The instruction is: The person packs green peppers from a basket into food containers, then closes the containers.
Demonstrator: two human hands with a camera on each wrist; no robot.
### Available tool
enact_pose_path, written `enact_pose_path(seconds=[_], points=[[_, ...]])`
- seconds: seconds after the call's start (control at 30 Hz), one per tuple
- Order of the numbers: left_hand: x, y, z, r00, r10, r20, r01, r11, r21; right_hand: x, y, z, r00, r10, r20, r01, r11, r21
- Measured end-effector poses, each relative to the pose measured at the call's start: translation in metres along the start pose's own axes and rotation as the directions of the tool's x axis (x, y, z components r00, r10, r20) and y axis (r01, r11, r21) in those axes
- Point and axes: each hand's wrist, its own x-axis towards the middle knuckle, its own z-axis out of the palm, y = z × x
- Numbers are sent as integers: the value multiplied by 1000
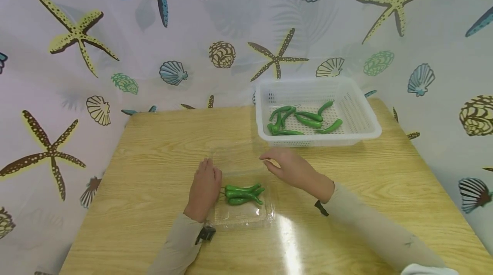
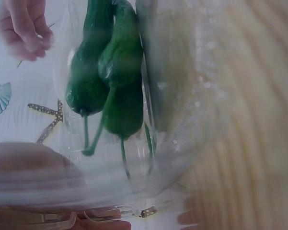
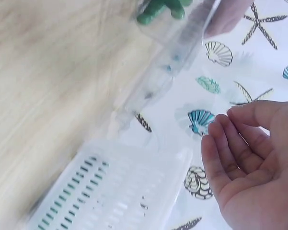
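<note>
A clear plastic clamshell box (image 1: 240, 218) lies open on the table, its transparent lid (image 1: 236, 157) folded back. Inside the base several green chili peppers (image 1: 239, 194) lie side by side, stems toward the left. My left hand (image 1: 204, 189) holds the box's left edge, thumb on the inner side and fingers outside; the left wrist view shows the hand partly through the plastic, below the chili peppers (image 2: 122, 64). To the right of the lid my right hand (image 1: 298, 172) hovers with loosely bent fingers. Nothing shows in that hand (image 3: 259, 167) in the right wrist view.
A white perforated basket (image 1: 317, 138) stands at the table's back right, with several more green chili peppers (image 1: 308, 121) in it. The wooden table (image 1: 161, 151) meets a cloth (image 1: 215, 14) printed with starfish and shells behind it.
</note>
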Motion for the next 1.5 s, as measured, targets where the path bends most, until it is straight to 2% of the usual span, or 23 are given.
enact_pose_path(seconds=[0.17, 0.27, 0.47, 0.63, 0.73, 0.87, 0.97, 1.23, 1.4, 1.5], points=[[2, -1, 0, 1000, 23, -4, -23, 1000, 1, 1, 12, -16, 996, 15, -87, -14, 1000, 14], [2, -1, 0, 1000, 19, 0, -19, 1000, -2, 0, 20, -26, 992, 63, -110, -62, 998, 9], [2, -3, 1, 1000, 16, 10, -16, 1000, -3, -3, 39, -42, 978, 181, -102, -182, 983, 1], [1, -4, 1, 1000, 12, 11, -12, 1000, -6, -10, 63, -58, 952, 298, -74, -300, 954, -16], [1, -5, 2, 1000, 8, 13, -8, 1000, -8, -16, 84, -67, 928, 368, -65, -370, 928, -33], [1, -6, 3, 1000, 19, 5, -19, 1000, -12, -24, 110, -79, 885, 465, -34, -466, 882, -62], [1, -6, 2, 1000, 24, 2, -24, 999, -24, -28, 123, -88, 860, 511, 10, -508, 856, -96], [2, -5, 2, 1000, 18, 9, -18, 999, -28, -34, 151, -101, 782, 602, 160, -587, 798, -134], [2, -4, 2, 1000, 17, 6, -17, 1000, -25, -36, 161, -104, 735, 645, 210, -626, 764, -156], [2, -3, 1, 1000, 11, 11, -11, 1000, -27, -35, 165, -105, 724, 651, 228, -626, 759, -180]])
